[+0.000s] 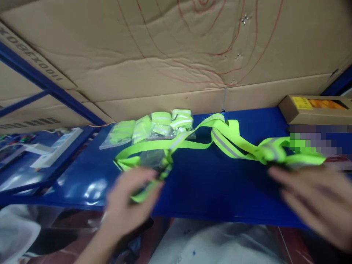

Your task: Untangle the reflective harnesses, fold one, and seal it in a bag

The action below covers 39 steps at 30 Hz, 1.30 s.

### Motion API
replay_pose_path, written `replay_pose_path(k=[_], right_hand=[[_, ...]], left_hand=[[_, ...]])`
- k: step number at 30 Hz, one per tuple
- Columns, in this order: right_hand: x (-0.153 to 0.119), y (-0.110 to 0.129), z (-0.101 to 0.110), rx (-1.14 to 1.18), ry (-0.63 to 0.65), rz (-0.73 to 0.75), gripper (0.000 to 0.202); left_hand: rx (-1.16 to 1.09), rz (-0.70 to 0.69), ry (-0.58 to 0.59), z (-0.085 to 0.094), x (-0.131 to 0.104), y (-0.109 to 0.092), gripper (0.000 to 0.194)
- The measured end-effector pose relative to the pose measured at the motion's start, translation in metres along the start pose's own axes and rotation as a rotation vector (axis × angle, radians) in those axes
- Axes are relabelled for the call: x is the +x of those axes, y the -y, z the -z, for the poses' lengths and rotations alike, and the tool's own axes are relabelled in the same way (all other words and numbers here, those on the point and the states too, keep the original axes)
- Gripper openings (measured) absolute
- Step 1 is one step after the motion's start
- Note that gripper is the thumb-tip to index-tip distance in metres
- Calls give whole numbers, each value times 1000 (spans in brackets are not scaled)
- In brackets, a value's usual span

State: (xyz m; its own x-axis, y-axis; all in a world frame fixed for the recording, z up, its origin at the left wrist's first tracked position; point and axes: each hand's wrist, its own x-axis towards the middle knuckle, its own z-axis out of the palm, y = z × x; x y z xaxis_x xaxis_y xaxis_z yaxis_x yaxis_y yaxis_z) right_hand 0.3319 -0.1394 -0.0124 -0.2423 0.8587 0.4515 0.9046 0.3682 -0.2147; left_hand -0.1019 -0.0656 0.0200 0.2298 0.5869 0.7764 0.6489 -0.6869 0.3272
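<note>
A long neon-yellow strap (225,143) with a grey reflective stripe lies looped across the blue table (198,183). My left hand (134,201) is closed on the strap's left part, near a black buckle-like piece. At the right, my right hand (316,198) is blurred, its fingers at a dark piece beside the bunched strap; whether it grips anything is hard to see. Behind the strap sit several clear bags (161,124) of folded neon-yellow straps, side by side.
A large cardboard sheet (165,44) with red curved lines stands behind the table. An open cardboard box (316,110) is at the right back. Blue frame bars (52,93) and a white object (56,148) are at the left. White bags lie below the front edge.
</note>
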Motion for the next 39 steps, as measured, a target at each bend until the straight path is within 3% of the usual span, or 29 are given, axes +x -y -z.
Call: replay_pose_path(k=[1,2,3,5,8,13,17,22,26,31,36,39], right_hand=[[0,13,-11,33,30,127,62],[1,25,-20,66,51,261,67],[1,35,-27,55,58,423,71],[3,49,-35,5,64,567,70],[3,55,-37,-42,93,613,62],[0,58,-42,-72,172,611,50],[7,68,-49,26,157,617,44],[14,67,-50,181,150,587,34],[14,61,-46,222,206,571,37],[22,62,-40,277,304,578,52],[27,69,-28,293,372,524,75],[40,61,-14,333,422,506,69]], left_hand=[[-38,-182,236,-9,-13,-13,40],[-55,-327,357,-16,-23,-23,38],[-54,-456,459,-23,-29,-30,37],[-35,-602,542,-31,-32,-38,34],[6,-643,537,-35,-27,-38,28],[30,-567,574,-39,-31,-36,28],[34,-552,689,-48,-37,-38,35],[13,-501,664,-54,-34,-39,41],[53,-519,636,-57,-33,-44,42],[58,-564,540,-69,-36,-49,24],[160,-655,600,-74,-44,-52,41],[261,-688,589,-71,-51,-55,44]])
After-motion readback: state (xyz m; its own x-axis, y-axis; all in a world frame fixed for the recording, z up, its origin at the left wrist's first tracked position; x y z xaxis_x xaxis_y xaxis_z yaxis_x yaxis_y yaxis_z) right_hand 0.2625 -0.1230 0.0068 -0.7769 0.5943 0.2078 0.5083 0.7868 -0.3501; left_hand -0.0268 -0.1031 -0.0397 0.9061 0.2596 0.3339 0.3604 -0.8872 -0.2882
